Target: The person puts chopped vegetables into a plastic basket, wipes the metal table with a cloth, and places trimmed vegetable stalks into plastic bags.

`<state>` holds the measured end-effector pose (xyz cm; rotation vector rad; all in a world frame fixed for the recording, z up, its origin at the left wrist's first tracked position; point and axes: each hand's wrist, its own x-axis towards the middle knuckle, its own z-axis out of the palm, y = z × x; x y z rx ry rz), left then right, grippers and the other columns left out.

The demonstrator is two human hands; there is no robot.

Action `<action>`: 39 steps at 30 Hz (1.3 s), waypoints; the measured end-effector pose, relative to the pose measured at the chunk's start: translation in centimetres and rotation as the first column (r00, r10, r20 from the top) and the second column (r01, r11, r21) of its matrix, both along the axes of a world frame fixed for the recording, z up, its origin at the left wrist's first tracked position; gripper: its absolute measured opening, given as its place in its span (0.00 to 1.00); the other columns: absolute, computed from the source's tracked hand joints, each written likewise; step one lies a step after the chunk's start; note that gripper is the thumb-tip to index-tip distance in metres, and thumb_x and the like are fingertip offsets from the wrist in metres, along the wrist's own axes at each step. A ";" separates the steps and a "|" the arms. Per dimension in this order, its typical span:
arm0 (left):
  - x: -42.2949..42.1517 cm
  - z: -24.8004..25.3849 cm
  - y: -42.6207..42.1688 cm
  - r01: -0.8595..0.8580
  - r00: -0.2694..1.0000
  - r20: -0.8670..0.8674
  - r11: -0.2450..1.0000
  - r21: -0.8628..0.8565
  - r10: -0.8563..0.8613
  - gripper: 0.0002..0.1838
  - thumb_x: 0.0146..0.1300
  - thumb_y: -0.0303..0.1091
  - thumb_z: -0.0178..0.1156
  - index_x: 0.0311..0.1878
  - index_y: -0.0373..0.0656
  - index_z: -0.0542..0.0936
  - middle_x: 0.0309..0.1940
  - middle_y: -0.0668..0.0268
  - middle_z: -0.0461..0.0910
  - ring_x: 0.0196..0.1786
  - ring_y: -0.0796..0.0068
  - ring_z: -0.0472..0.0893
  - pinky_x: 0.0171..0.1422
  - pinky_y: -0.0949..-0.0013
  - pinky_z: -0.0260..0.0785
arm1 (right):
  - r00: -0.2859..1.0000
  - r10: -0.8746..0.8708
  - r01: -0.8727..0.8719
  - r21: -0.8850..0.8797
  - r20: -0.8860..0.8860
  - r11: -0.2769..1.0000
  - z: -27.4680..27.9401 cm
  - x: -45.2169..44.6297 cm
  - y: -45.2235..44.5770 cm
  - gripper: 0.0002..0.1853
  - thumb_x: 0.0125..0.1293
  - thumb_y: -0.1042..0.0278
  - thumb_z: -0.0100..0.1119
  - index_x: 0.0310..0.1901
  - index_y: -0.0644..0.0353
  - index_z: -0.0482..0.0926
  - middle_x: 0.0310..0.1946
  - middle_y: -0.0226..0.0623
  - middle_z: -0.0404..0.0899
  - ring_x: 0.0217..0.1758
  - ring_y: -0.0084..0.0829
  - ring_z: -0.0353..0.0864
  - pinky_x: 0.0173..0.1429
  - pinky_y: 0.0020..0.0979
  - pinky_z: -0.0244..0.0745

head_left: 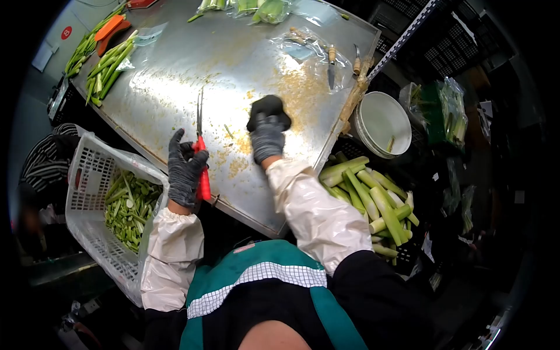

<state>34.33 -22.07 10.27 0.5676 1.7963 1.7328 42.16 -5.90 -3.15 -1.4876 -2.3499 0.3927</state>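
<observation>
My right hand [268, 139], in a dark grey glove, presses a bunched black cloth [272, 106] against the metal tabletop [166, 70]. The hand is slightly blurred. My left hand [185, 168], gloved alike, is at the table's near edge with its fingers apart. Beside it are long-bladed scissors [203, 182] with red handles, their tips pointing away from me. My left thumb overlaps the handle; whether it touches is unclear. Yellowish bits and a small green scrap [228, 131] lie around the cloth.
At the left stands a white basket [87, 186] of green trimmings. Thick green stalks [373, 198] fill a crate at right, below a white bucket [382, 123]. Knives [331, 67] lie near the right edge. Long green stalks [111, 69] and an orange tool [111, 30] lie far left.
</observation>
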 end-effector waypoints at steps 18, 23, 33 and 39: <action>-1.8 -2.0 10.9 0.354 0.922 -0.123 0.928 -0.121 -0.367 0.36 0.44 0.31 0.65 0.57 0.37 0.58 0.31 0.62 0.69 0.33 0.75 0.73 0.35 0.73 0.70 | 0.977 0.106 -0.136 -0.160 -0.185 0.978 3.1 15.3 -2.0 0.22 0.46 0.66 0.56 0.46 0.59 0.68 0.36 0.48 0.71 0.40 0.45 0.73 0.42 0.37 0.71; 4.3 -7.6 16.3 0.366 0.770 -0.372 0.837 -0.406 -0.518 0.40 0.34 0.43 0.67 0.53 0.39 0.64 0.37 0.49 0.71 0.40 0.54 0.75 0.47 0.64 0.67 | 0.990 0.138 -0.138 -0.248 -0.017 0.959 0.6 9.8 -11.3 0.29 0.47 0.68 0.54 0.53 0.64 0.62 0.47 0.53 0.62 0.44 0.52 0.69 0.48 0.42 0.67; 14.9 -9.0 23.9 0.315 0.531 -0.480 0.689 -0.653 -0.698 0.37 0.38 0.40 0.65 0.54 0.42 0.62 0.47 0.49 0.65 0.52 0.49 0.66 0.53 0.56 0.65 | 0.826 0.393 -0.520 -0.276 -0.405 0.808 0.6 7.4 -11.0 0.22 0.53 0.68 0.51 0.51 0.66 0.64 0.48 0.45 0.67 0.51 0.42 0.67 0.57 0.37 0.60; 6.3 -5.0 22.1 0.425 0.615 -0.542 0.820 -0.384 -0.573 0.40 0.46 0.51 0.62 0.59 0.38 0.60 0.58 0.47 0.59 0.63 0.55 0.57 0.65 0.64 0.50 | 0.620 0.102 -0.351 -0.159 -0.778 0.923 0.4 8.4 -5.0 0.19 0.55 0.69 0.50 0.48 0.67 0.67 0.44 0.42 0.72 0.51 0.38 0.67 0.58 0.34 0.59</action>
